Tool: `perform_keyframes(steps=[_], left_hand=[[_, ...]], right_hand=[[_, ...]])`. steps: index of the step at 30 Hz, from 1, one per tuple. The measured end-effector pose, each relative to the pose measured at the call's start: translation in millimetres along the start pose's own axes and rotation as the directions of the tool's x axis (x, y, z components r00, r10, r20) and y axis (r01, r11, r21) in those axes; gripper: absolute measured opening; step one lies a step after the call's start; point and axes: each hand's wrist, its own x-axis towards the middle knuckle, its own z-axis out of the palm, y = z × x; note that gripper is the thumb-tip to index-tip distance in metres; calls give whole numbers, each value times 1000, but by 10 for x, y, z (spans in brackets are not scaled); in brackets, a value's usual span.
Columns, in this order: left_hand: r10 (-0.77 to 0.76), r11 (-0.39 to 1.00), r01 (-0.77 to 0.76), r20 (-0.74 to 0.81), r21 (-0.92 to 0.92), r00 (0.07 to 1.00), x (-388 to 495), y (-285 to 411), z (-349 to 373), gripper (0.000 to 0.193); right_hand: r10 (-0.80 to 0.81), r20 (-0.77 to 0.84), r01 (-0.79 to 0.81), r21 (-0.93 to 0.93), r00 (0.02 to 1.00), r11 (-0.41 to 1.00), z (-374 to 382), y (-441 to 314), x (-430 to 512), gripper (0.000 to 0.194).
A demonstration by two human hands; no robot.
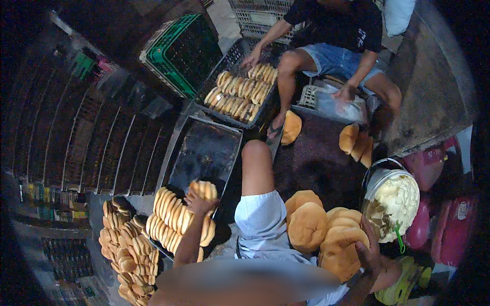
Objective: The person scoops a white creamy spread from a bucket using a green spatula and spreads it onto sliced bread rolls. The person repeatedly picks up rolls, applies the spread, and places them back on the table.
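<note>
Rows of flat round buns (168, 210) stand on edge in a dark metal tray (237, 139). My left hand (199, 202) lies with spread fingers on the buns at the row's right end; whether it grips any cannot be told. On my other side, my right hand (368, 244) rests against a pile of larger golden buns (338, 248), its fingers curved round their right edge; its hold on one is unclear. More large buns (307, 225) lie beside that pile. Right of it is a bucket of pale cream (398, 199) with a green-handled utensil (399, 239) in it.
Across from me sits a person, one hand (250, 59) at a black crate (226, 116) of filled buns, the other (344, 93) at plastic bags. Loose buns (130, 252) are heaped at left. Green crates (183, 53), a wire rack (99, 141) and pink containers (453, 229) stand around.
</note>
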Motion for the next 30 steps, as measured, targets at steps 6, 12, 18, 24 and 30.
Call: perform_keyframes(steps=[6, 12, 18, 24, 30], left_hand=[[-388, 775, 408, 147, -483, 910, 809, -555, -839, 102], [270, 190, -505, -449, -842, 851, 187, 767, -2568, 61], [771, 13, -974, -617, -228, 155, -1369, 1678, -3052, 68], [748, -641, -764, -160, 73, -644, -2010, 2341, -2928, 55], [937, -194, -846, -349, -496, -10, -2359, 2890, -3020, 85]], right_hand=[[-8, -114, 13, 49, 993, 999, -181, -1, -162, 98], [122, -227, -91, 140, 966, 986, -258, 241, -378, 103], [21, -148, -22, -5, 989, 1000, -433, 500, -468, 97], [22, -150, -37, -97, 988, 995, -387, 466, -615, 101], [-100, -120, 22, -528, 988, 849, -360, 363, -579, 108]])
